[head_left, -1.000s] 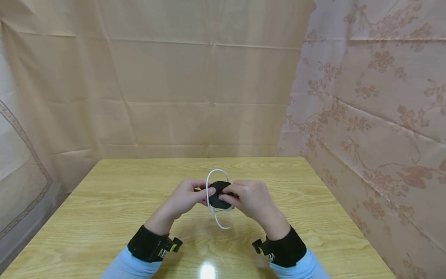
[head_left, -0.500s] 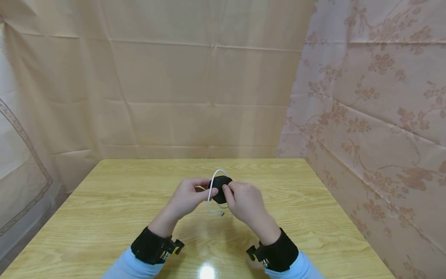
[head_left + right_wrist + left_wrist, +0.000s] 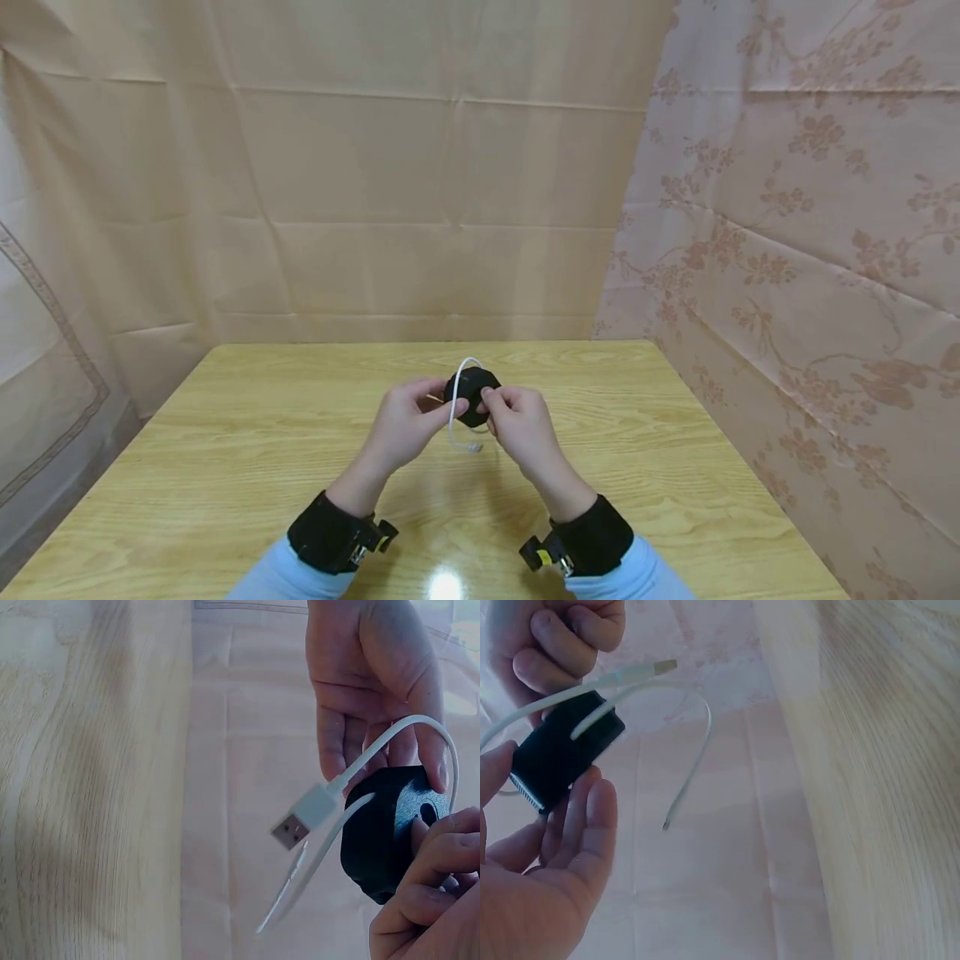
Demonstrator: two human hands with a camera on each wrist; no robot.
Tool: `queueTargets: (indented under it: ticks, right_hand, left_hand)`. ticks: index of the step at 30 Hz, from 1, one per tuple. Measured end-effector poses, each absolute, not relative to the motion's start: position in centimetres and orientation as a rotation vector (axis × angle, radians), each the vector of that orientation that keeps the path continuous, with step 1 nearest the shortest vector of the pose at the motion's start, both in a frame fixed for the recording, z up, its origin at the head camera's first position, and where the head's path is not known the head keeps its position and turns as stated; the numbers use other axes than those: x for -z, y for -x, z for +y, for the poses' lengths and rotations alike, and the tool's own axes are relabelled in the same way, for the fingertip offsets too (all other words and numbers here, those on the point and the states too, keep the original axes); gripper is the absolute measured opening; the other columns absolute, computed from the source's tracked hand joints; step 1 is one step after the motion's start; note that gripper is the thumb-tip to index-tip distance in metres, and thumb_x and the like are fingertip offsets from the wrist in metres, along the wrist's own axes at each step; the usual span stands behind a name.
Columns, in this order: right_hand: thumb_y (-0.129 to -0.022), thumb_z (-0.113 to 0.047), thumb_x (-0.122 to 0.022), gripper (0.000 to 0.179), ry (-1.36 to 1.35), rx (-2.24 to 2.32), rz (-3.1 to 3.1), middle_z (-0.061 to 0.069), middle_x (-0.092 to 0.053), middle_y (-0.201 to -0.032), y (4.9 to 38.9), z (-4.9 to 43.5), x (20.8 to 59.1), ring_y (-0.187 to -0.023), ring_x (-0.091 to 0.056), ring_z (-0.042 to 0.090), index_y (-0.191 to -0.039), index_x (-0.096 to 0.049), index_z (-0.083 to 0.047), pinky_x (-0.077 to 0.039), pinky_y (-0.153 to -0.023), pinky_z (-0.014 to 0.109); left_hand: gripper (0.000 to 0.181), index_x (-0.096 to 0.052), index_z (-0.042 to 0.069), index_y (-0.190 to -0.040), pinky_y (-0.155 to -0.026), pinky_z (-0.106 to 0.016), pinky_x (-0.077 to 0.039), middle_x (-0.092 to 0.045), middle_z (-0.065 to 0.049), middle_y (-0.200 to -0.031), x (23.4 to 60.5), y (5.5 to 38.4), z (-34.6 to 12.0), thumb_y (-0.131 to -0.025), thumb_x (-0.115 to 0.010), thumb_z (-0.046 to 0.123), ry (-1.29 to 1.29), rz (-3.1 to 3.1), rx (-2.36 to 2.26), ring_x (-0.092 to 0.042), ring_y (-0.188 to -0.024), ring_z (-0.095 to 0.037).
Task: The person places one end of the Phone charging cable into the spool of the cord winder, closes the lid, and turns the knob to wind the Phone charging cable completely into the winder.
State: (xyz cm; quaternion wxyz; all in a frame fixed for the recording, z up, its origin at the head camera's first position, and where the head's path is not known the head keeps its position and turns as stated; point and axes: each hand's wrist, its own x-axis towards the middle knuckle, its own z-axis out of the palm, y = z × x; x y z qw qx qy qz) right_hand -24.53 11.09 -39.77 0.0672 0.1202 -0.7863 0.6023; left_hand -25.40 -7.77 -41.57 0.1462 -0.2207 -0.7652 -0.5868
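Observation:
Both hands hold up a black faceted cable winder [image 3: 476, 388] above the table. A white USB cable [image 3: 455, 382] arches over it and hangs below. My left hand [image 3: 405, 421] grips the winder's left edge between thumb and fingers. My right hand [image 3: 522, 423], fingers curled, pinches at the winder's right side; what exactly lies between those fingertips is hidden. The right wrist view shows the USB plug [image 3: 294, 827] dangling free and a dark round opening [image 3: 428, 814] on the winder's face beside the right fingers. In the left wrist view a thin cable end [image 3: 666, 824] also hangs loose.
Under the hands lies a light wooden table [image 3: 285, 433]. Beige cloth [image 3: 360, 183] hangs behind it, and a flowered cloth [image 3: 780, 250] hangs along the right side. Each wrist wears a black strap with a small camera.
Winder and hands have risen slightly in view. The hanging cable end sits higher and its loop looks smaller. My right hand has shifted left, its fingers changing from a flatter pinch to a curled one.

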Motion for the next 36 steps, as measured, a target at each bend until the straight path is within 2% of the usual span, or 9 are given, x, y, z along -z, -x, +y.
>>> queueTargets:
  ticks: [3, 9, 13, 17, 22, 30, 33, 36]
  right_hand:
    - [-0.103, -0.016, -0.058, 0.035, -0.368, -1.814, -2.376, 0.001, -0.051, -0.053, 24.6, 11.1, 39.8, -0.045, -0.037, 0.011, -0.073, -0.068, -0.002, -0.028, -0.042, 0.023]
    - [-0.102, -0.018, -0.061, 0.034, -0.406, -1.809, -2.401, 0.002, -0.052, -0.053, 24.6, 11.2, 40.1, -0.047, -0.04, 0.013, -0.074, -0.069, -0.001, -0.03, -0.044, 0.024]
    - [-0.102, -0.02, -0.063, 0.033, -0.427, -1.805, -2.421, 0.004, -0.053, -0.055, 24.4, 11.2, 40.0, -0.047, -0.04, 0.013, -0.076, -0.07, 0.0, -0.029, -0.044, 0.025]
    - [-0.101, -0.022, -0.065, 0.032, -0.47, -1.79, -2.435, 0.004, -0.055, -0.055, 24.3, 11.5, 39.6, -0.044, -0.037, 0.011, -0.076, -0.072, -0.002, -0.025, -0.043, 0.025]
    - [-0.099, -0.019, -0.067, 0.028, -0.5, -1.788, -2.348, 0.004, -0.055, -0.056, 24.5, 12.5, 38.7, -0.046, -0.04, 0.012, -0.078, -0.074, -0.003, -0.026, -0.043, 0.024]
    - [-0.101, -0.022, -0.066, 0.024, -0.523, -1.69, -2.199, 0.011, -0.054, -0.064, 24.7, 16.5, 36.5, -0.047, -0.036, 0.012, -0.088, -0.073, -0.003, -0.029, -0.043, 0.024]
    - [-0.101, -0.02, -0.067, 0.02, -0.584, -1.576, -2.149, 0.013, -0.057, -0.067, 24.6, 17.7, 35.8, -0.048, -0.04, 0.013, -0.089, -0.073, -0.005, -0.032, -0.044, 0.024]
    - [-0.1, -0.013, -0.068, 0.011, -0.679, -1.404, -2.091, 0.009, -0.062, -0.072, 24.5, 18.4, 35.2, -0.053, -0.048, 0.014, -0.094, -0.075, -0.007, -0.038, -0.046, 0.024]
  left_hand:
    - [0.027, -0.076, 0.003, -0.115, -0.071, -0.029, -0.054, -0.071, -0.01, -0.099, 41.7, 25.7, -8.1, -0.093, -0.078, 0.019, 0.628, -2.23, 1.76, -0.071, -0.077, -0.019]
    - [0.037, -0.068, -0.002, -0.127, -0.09, -0.034, -0.054, -0.073, -0.014, -0.114, 41.8, 26.0, -8.4, -0.097, -0.072, 0.019, 0.623, -2.26, 1.953, -0.07, -0.105, -0.023]
    - [0.038, -0.066, -0.003, -0.129, -0.097, -0.04, -0.051, -0.072, -0.013, -0.115, 41.7, 26.1, -8.6, -0.1, -0.069, 0.021, 0.615, -2.275, 2.019, -0.068, -0.109, -0.024]
    - [0.037, -0.064, -0.005, -0.128, -0.099, -0.042, -0.048, -0.071, -0.014, -0.113, 41.6, 26.1, -8.8, -0.103, -0.064, 0.021, 0.654, -2.301, 2.042, -0.067, -0.107, -0.024]
    - [0.038, -0.055, -0.01, -0.131, -0.102, -0.046, -0.043, -0.067, -0.017, -0.116, 41.4, 26.2, -9.3, -0.105, -0.058, 0.019, 0.658, -2.302, 2.086, -0.062, -0.108, -0.023]
    - [0.036, -0.053, -0.011, -0.131, -0.093, -0.039, -0.042, -0.065, -0.014, -0.112, 41.3, 26.3, -10.2, -0.106, -0.056, 0.016, 0.592, -2.299, 2.084, -0.058, -0.104, -0.022]
    - [0.036, -0.054, -0.01, -0.131, -0.094, -0.04, -0.042, -0.066, -0.014, -0.112, 41.2, 26.3, -10.2, -0.105, -0.057, 0.015, 0.588, -2.292, 2.104, -0.059, -0.105, -0.022]
    - [0.036, -0.053, -0.01, -0.13, -0.094, -0.041, -0.043, -0.065, -0.014, -0.111, 41.1, 26.4, -10.2, -0.105, -0.057, 0.015, 0.603, -2.287, 2.11, -0.059, -0.104, -0.022]
